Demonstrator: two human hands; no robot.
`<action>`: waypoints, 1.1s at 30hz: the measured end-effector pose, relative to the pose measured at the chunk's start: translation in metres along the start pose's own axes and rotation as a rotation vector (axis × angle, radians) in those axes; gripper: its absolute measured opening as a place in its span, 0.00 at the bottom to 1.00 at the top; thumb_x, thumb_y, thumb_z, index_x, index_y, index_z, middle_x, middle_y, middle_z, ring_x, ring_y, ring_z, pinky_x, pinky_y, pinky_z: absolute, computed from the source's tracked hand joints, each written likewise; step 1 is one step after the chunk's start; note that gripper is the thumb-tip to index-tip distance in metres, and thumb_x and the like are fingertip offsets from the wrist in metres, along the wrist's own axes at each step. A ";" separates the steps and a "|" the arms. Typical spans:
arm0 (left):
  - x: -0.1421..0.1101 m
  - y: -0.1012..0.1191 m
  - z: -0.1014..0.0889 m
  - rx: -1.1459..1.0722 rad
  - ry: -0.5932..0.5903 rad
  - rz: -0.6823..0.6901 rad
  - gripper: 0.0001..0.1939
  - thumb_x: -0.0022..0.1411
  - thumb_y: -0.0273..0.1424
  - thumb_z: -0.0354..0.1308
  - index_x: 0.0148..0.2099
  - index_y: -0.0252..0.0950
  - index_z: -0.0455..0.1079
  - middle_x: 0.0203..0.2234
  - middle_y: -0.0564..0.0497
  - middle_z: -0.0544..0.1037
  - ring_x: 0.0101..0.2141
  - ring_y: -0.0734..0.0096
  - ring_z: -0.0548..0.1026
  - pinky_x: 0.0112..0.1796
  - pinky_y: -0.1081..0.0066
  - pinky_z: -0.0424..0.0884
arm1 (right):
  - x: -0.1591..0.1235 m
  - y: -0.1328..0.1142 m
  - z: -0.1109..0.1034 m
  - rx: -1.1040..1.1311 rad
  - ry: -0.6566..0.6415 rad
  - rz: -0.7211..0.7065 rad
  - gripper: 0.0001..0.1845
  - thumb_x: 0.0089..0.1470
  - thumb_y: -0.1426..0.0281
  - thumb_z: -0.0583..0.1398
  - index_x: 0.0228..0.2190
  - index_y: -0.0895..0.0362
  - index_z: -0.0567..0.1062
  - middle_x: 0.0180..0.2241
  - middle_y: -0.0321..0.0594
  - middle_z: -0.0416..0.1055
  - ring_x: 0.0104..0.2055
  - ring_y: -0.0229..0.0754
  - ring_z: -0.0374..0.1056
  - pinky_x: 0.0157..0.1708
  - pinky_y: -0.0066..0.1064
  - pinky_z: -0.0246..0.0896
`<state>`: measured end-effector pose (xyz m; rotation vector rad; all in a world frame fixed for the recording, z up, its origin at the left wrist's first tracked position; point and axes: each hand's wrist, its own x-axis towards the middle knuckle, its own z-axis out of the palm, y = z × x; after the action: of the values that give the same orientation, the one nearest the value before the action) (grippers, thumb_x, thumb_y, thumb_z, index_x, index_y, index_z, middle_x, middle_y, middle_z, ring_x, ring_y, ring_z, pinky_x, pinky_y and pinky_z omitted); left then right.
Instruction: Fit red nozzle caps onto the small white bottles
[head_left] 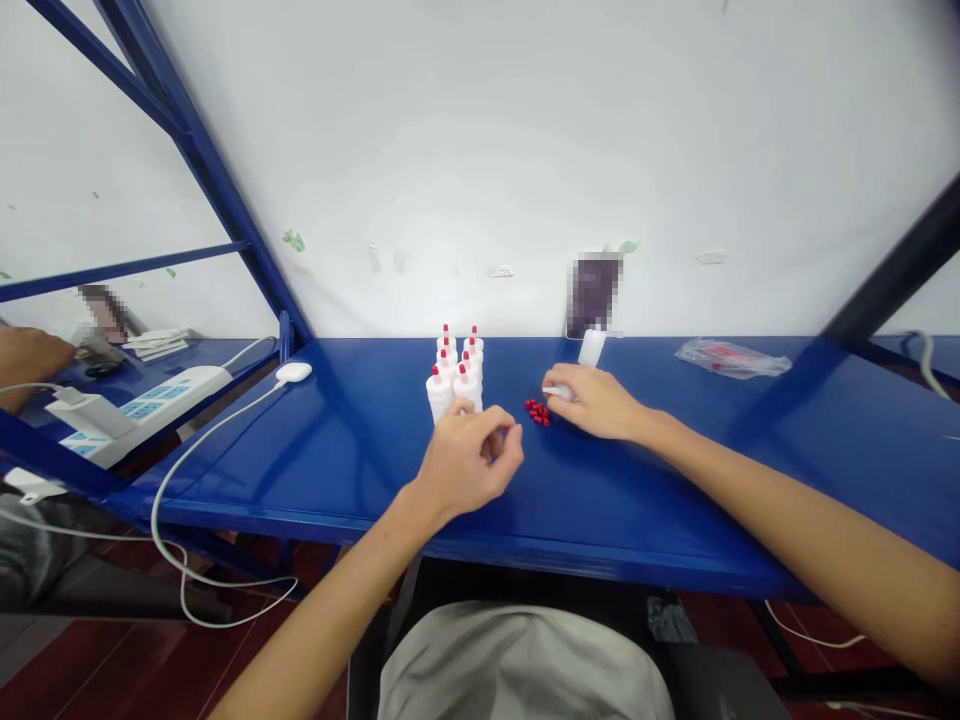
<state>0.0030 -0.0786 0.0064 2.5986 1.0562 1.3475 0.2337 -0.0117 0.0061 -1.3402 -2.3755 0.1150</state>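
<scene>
My right hand is wrapped round a white nozzle bottle, its bare tip pointing left and most of its body hidden by my fingers. Nearer to me, my left hand is closed in a pinch; whatever its fingers hold, if anything, is hidden. Just beyond it several white bottles with red caps stand upright in two rows. Loose red caps lie in a small pile between my hands. Behind my right hand is another white object, probably a bottle.
The blue table meets a white wall. A blurred phone-like panel leans there. A clear plastic bag lies right. A white charger puck with cable and a power strip are left, near another person's hand.
</scene>
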 end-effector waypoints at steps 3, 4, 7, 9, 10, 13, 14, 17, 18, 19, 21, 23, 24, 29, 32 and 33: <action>-0.008 0.010 0.007 -0.074 -0.259 -0.131 0.13 0.66 0.33 0.51 0.28 0.37 0.67 0.16 0.56 0.70 0.20 0.75 0.66 0.27 0.71 0.60 | -0.003 -0.003 -0.009 -0.053 -0.097 -0.062 0.10 0.55 0.67 0.56 0.35 0.55 0.75 0.36 0.43 0.76 0.36 0.46 0.69 0.33 0.32 0.53; -0.010 0.011 0.008 -0.083 -0.314 -0.144 0.14 0.66 0.34 0.51 0.27 0.37 0.66 0.17 0.56 0.69 0.20 0.75 0.65 0.26 0.71 0.58 | -0.004 -0.004 -0.011 -0.059 -0.128 -0.073 0.09 0.55 0.67 0.56 0.36 0.55 0.75 0.34 0.42 0.76 0.35 0.46 0.69 0.32 0.32 0.52; -0.017 0.012 0.005 -0.075 -0.393 -0.146 0.17 0.66 0.34 0.52 0.24 0.36 0.61 0.19 0.55 0.68 0.21 0.76 0.63 0.25 0.72 0.56 | -0.007 -0.010 -0.015 -0.083 -0.168 -0.106 0.09 0.57 0.67 0.57 0.39 0.53 0.75 0.32 0.39 0.76 0.31 0.45 0.69 0.29 0.32 0.50; -0.021 0.010 0.003 -0.064 -0.414 -0.144 0.18 0.67 0.34 0.52 0.23 0.36 0.60 0.19 0.55 0.67 0.21 0.76 0.61 0.25 0.72 0.56 | -0.008 -0.013 -0.015 -0.114 -0.159 -0.146 0.10 0.61 0.65 0.55 0.40 0.52 0.75 0.35 0.40 0.77 0.34 0.45 0.70 0.30 0.32 0.49; -0.023 0.009 0.002 -0.065 -0.414 -0.149 0.19 0.67 0.34 0.51 0.24 0.36 0.60 0.19 0.55 0.66 0.21 0.77 0.61 0.25 0.72 0.55 | -0.008 -0.015 -0.015 -0.137 -0.154 -0.167 0.11 0.62 0.64 0.54 0.40 0.52 0.75 0.37 0.40 0.77 0.35 0.45 0.70 0.30 0.32 0.49; -0.025 0.004 -0.003 -0.098 -0.377 -0.191 0.19 0.69 0.36 0.50 0.26 0.35 0.63 0.20 0.56 0.66 0.22 0.77 0.61 0.26 0.73 0.56 | -0.008 -0.019 -0.011 -0.235 -0.157 -0.203 0.14 0.64 0.62 0.52 0.39 0.53 0.76 0.37 0.42 0.76 0.35 0.45 0.70 0.28 0.32 0.47; -0.025 0.002 -0.006 -0.122 -0.374 -0.213 0.19 0.70 0.38 0.50 0.27 0.36 0.65 0.20 0.56 0.67 0.22 0.77 0.61 0.26 0.73 0.57 | -0.008 -0.020 -0.009 -0.264 -0.160 -0.203 0.13 0.64 0.62 0.53 0.39 0.53 0.76 0.36 0.43 0.76 0.34 0.45 0.69 0.27 0.32 0.46; -0.024 -0.006 -0.014 -0.220 -0.400 -0.306 0.18 0.69 0.43 0.51 0.33 0.36 0.70 0.21 0.56 0.70 0.22 0.77 0.63 0.25 0.75 0.59 | -0.008 -0.024 -0.004 -0.306 -0.169 -0.200 0.11 0.62 0.65 0.54 0.37 0.54 0.76 0.34 0.43 0.75 0.31 0.44 0.68 0.26 0.33 0.44; -0.023 -0.008 -0.016 -0.254 -0.400 -0.344 0.18 0.69 0.44 0.51 0.34 0.36 0.71 0.21 0.57 0.70 0.21 0.77 0.64 0.25 0.75 0.59 | -0.008 -0.026 -0.003 -0.294 -0.169 -0.199 0.11 0.62 0.65 0.54 0.37 0.55 0.76 0.34 0.43 0.75 0.30 0.43 0.68 0.25 0.33 0.44; -0.023 -0.010 -0.018 -0.284 -0.391 -0.381 0.18 0.69 0.45 0.50 0.35 0.36 0.71 0.20 0.57 0.70 0.19 0.78 0.64 0.24 0.75 0.60 | -0.008 -0.028 -0.003 -0.258 -0.163 -0.198 0.10 0.61 0.65 0.55 0.36 0.55 0.75 0.34 0.43 0.76 0.31 0.43 0.68 0.26 0.32 0.45; -0.024 -0.013 -0.018 -0.311 -0.354 -0.415 0.17 0.70 0.44 0.49 0.41 0.37 0.70 0.20 0.58 0.69 0.18 0.78 0.65 0.23 0.75 0.61 | -0.009 -0.035 -0.003 -0.080 -0.131 -0.170 0.10 0.61 0.64 0.56 0.36 0.55 0.75 0.35 0.43 0.76 0.32 0.43 0.68 0.27 0.32 0.49; -0.026 -0.012 -0.016 -0.284 -0.311 -0.363 0.15 0.70 0.42 0.50 0.49 0.39 0.69 0.22 0.58 0.71 0.20 0.77 0.68 0.27 0.75 0.64 | -0.010 -0.044 -0.005 0.245 -0.151 -0.095 0.13 0.62 0.61 0.55 0.35 0.55 0.74 0.31 0.40 0.75 0.29 0.40 0.67 0.28 0.30 0.53; -0.026 -0.012 -0.015 -0.250 -0.287 -0.308 0.15 0.70 0.40 0.52 0.53 0.40 0.68 0.24 0.58 0.72 0.23 0.76 0.70 0.30 0.75 0.66 | -0.011 -0.049 -0.006 0.435 -0.212 -0.048 0.15 0.62 0.58 0.55 0.34 0.56 0.74 0.27 0.37 0.72 0.26 0.38 0.65 0.26 0.29 0.53; -0.029 -0.008 -0.012 -0.103 -0.155 -0.043 0.14 0.68 0.34 0.57 0.54 0.40 0.70 0.28 0.55 0.74 0.34 0.72 0.72 0.43 0.69 0.66 | -0.014 -0.063 -0.004 1.018 -0.482 0.057 0.20 0.56 0.53 0.61 0.29 0.58 0.71 0.18 0.30 0.64 0.18 0.32 0.58 0.18 0.25 0.50; -0.030 -0.007 -0.011 -0.063 -0.046 0.029 0.09 0.66 0.33 0.60 0.48 0.38 0.74 0.22 0.57 0.72 0.28 0.74 0.70 0.41 0.69 0.65 | -0.016 -0.066 0.001 1.102 -0.516 0.056 0.20 0.56 0.53 0.62 0.30 0.58 0.70 0.19 0.31 0.65 0.18 0.32 0.59 0.18 0.25 0.51; -0.030 -0.006 -0.011 -0.060 -0.010 0.034 0.07 0.66 0.33 0.60 0.45 0.38 0.75 0.21 0.57 0.72 0.26 0.75 0.69 0.39 0.69 0.65 | -0.018 -0.067 0.001 1.099 -0.514 0.045 0.20 0.57 0.53 0.61 0.32 0.58 0.70 0.20 0.31 0.65 0.18 0.32 0.59 0.18 0.25 0.52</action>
<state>-0.0204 -0.0941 -0.0104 2.5887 0.9595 1.3500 0.1877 -0.0618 0.0172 -0.8271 -1.9954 1.6523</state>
